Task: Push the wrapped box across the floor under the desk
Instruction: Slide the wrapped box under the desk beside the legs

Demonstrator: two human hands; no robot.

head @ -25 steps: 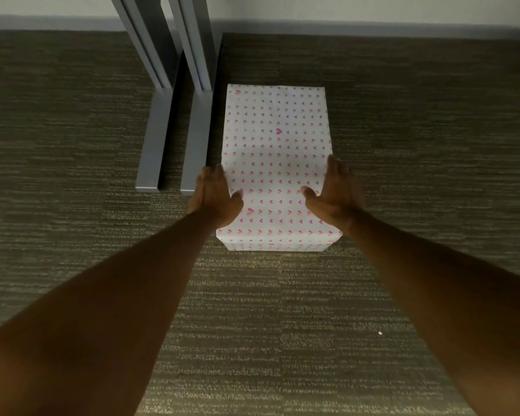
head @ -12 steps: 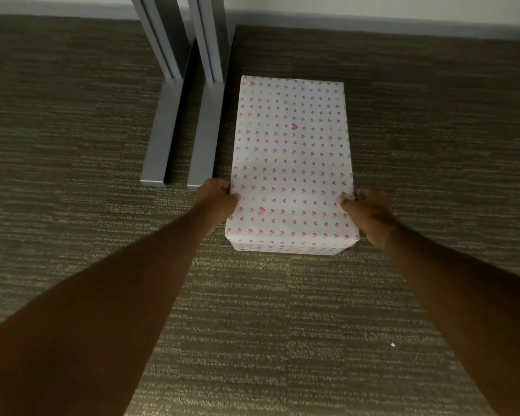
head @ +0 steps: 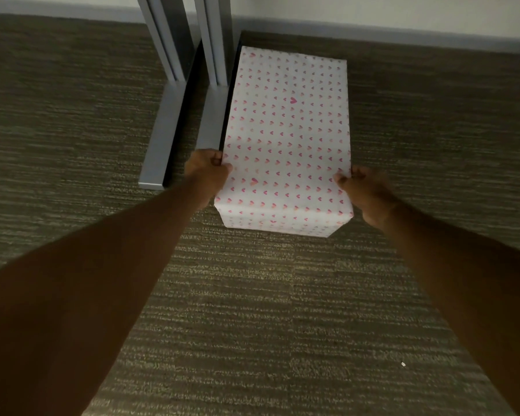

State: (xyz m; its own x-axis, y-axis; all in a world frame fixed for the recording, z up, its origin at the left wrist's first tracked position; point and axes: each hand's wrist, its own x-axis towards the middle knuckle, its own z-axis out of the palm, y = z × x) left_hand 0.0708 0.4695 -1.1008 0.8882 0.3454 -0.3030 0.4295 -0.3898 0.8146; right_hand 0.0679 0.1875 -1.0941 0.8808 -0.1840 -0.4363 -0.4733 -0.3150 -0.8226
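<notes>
A long box wrapped in white paper with small pink hearts [head: 287,136] lies flat on the carpet, its far end close to the wall. My left hand [head: 207,171] grips its left side near the front corner, thumb on the top face. My right hand [head: 365,192] grips the right side near the front corner, thumb at the top edge. Both arms reach out straight from below. The box's left side runs right beside a grey desk foot [head: 212,118].
Two grey metal desk legs [head: 168,37] rise at the back, each on a long flat foot; the left foot [head: 161,136] sticks out toward me. A pale baseboard and wall [head: 403,28] close off the far side. Striped carpet [head: 252,310] covers the floor.
My hands slid from lying flat on the box's top to gripping its left and right sides. The box looks a little closer to the wall and desk legs.
</notes>
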